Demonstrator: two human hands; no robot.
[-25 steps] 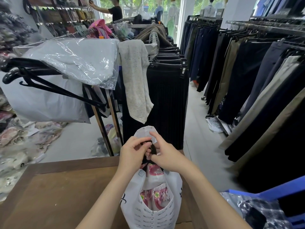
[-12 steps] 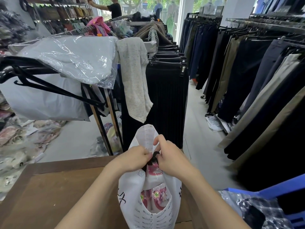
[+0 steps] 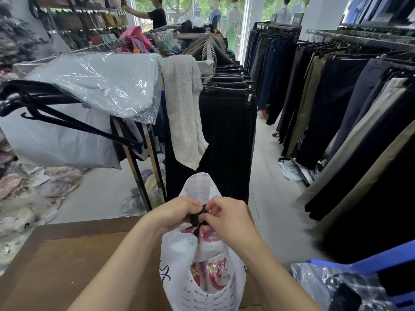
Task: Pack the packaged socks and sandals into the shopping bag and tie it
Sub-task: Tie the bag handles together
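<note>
Above the shopping bag [image 3: 202,286], your left hand [image 3: 173,213] and right hand [image 3: 226,217] each pinch the black tie [image 3: 196,217], closing its mouth.

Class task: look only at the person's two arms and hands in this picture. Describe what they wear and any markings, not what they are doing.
Both arms are bare as far up as the picture shows: no sleeves, gloves, watch or bracelets. The left hand and right hand show no rings or markings on the visible fingers. The nails look short, as far as can be seen.

White shopping bag [image 3: 203,286] stands upright, black ties [image 3: 197,217] gathered on top (pink packages [image 3: 214,269] inside).
</note>
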